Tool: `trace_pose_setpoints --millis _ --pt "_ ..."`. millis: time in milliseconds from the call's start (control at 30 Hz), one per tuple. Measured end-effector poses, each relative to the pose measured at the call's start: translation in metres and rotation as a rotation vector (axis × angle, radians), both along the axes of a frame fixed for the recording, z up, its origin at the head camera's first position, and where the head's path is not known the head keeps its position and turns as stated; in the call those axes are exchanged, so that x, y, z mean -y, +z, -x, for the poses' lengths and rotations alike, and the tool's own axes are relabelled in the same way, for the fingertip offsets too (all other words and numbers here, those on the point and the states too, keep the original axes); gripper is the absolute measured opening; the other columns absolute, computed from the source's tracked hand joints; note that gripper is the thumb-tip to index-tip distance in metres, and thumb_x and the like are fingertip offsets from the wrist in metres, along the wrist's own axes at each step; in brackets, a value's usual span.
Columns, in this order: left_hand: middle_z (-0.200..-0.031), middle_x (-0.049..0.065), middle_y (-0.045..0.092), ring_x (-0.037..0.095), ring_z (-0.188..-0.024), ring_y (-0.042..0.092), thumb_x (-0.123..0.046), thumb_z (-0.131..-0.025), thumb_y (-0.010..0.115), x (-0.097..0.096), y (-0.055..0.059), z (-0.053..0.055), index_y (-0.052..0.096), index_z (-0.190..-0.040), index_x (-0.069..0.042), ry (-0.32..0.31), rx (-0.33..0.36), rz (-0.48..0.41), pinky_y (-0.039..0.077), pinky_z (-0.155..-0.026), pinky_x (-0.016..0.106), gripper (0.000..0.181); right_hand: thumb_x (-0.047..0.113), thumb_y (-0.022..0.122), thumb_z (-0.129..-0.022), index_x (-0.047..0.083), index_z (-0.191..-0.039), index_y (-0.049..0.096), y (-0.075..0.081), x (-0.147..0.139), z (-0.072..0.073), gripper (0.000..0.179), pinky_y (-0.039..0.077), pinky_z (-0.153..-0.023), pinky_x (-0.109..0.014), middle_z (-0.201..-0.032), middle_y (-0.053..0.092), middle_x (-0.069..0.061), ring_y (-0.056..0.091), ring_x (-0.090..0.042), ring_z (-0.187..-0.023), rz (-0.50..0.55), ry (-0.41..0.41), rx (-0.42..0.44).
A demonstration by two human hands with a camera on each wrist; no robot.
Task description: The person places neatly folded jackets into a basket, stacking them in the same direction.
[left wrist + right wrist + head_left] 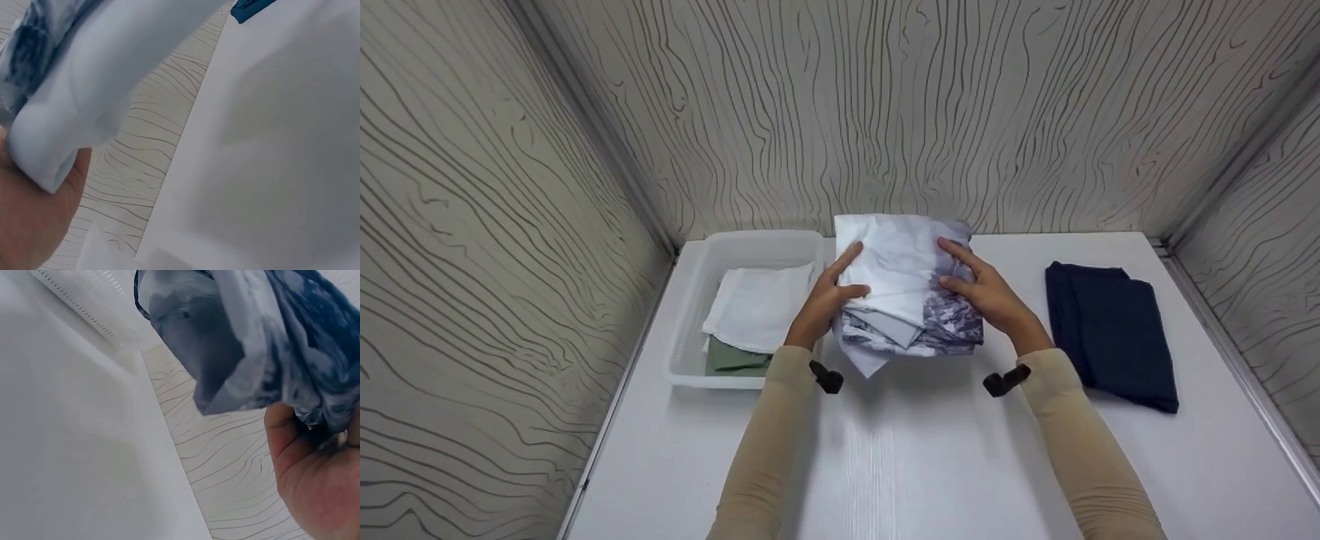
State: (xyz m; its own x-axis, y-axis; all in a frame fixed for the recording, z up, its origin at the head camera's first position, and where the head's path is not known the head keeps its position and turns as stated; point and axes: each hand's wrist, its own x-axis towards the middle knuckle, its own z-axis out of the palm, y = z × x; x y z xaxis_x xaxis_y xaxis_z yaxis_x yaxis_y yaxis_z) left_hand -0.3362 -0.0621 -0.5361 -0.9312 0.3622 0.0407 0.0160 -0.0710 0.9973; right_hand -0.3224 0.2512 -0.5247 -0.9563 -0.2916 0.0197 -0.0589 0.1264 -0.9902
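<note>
A folded garment, white with a grey-purple mottled print, is held up over the back middle of the table between both hands. My left hand grips its left side, thumb and a finger lying on the white upper face. On the opposite side my right hand grips the printed part in the same manner. The left wrist view shows a smooth white fold of the garment against the palm. In the right wrist view, the bunched printed layers hang open at one end, pinched at the fingers. A loose white corner dangles at the front.
At left stands a translucent plastic bin holding a folded white cloth over a green cloth. A folded navy garment lies on the white table at right. Wood-grain-patterned walls enclose the back and sides.
</note>
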Motion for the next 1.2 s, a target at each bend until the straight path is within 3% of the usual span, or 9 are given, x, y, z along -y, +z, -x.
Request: trace_pose_setpoints --millis 400,700,1200 --pt "-0.178 -0.007 0.023 0.023 -0.168 0.008 -0.009 -0.093 0.074 0.027 0.007 -0.001 0.04 -0.165 -0.035 0.056 -0.002 0.004 0.014 -0.135 0.052 0.083 0.021 0.071 -0.104 0.025 -0.167 0.038 0.005 0.027 0.012 0.071 0.006 -0.135 -0.056 -0.181 0.003 -0.01 -0.005 -0.034 -0.167 -0.03 0.024 -0.016" --pt "-0.179 -0.008 0.021 0.023 -0.167 0.011 -0.01 -0.096 0.074 0.05 0.006 0.0 0.04 -0.166 -0.034 0.041 -0.015 -0.051 0.019 -0.134 0.053 0.081 0.017 0.07 -0.104 0.024 -0.168 0.038 0.008 0.05 0.017 0.072 0.009 -0.134 -0.056 -0.181 0.005 -0.01 -0.002 -0.034 -0.168 0.011 0.061 -0.007" --pt "-0.177 -0.009 0.025 0.02 -0.167 0.011 -0.008 -0.093 0.073 0.076 0.005 -0.001 0.042 -0.165 -0.032 0.111 0.002 -0.018 0.014 -0.135 0.051 0.082 0.018 0.071 -0.103 0.024 -0.166 0.04 0.007 0.079 0.024 0.071 0.008 -0.134 -0.057 -0.18 0.015 -0.01 0.003 -0.034 -0.168 -0.071 0.065 -0.058"
